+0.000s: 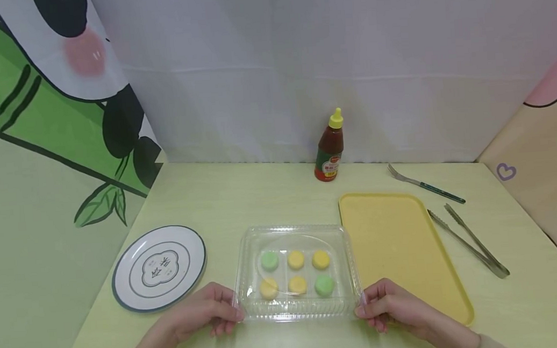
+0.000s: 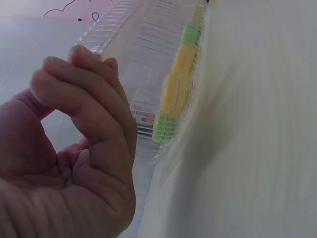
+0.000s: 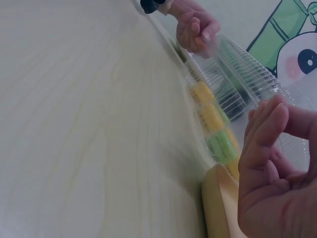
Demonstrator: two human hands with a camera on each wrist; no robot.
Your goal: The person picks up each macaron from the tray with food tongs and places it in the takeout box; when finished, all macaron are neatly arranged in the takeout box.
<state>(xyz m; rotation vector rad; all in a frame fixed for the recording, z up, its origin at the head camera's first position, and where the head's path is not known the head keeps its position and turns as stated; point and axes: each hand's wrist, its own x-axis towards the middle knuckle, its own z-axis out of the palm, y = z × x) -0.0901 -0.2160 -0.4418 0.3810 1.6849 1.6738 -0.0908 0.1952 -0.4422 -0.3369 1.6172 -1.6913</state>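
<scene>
A clear plastic box (image 1: pixel 297 307) lies in front of me at the middle of the table, its lid over several green and yellow macarons (image 1: pixel 296 259) in two rows. My left hand (image 1: pixel 205 311) pinches its near left corner between thumb and fingers. At the near right corner, my right hand (image 1: pixel 389 303) grips the rim the same way. In the left wrist view the macarons (image 2: pixel 174 93) show through the box's side. The right wrist view has both hands at the box (image 3: pixel 237 74); whether its base fully touches the table is hard to tell.
A white plate (image 1: pixel 191 245) with a dark rim lies left. Beside the box and partly under my right hand is a yellow tray (image 1: pixel 384 231). Metal tongs (image 1: pixel 478 249) and a green-handled fork (image 1: pixel 427 185) lie further right. A sauce bottle (image 1: pixel 329 149) stands near the back wall.
</scene>
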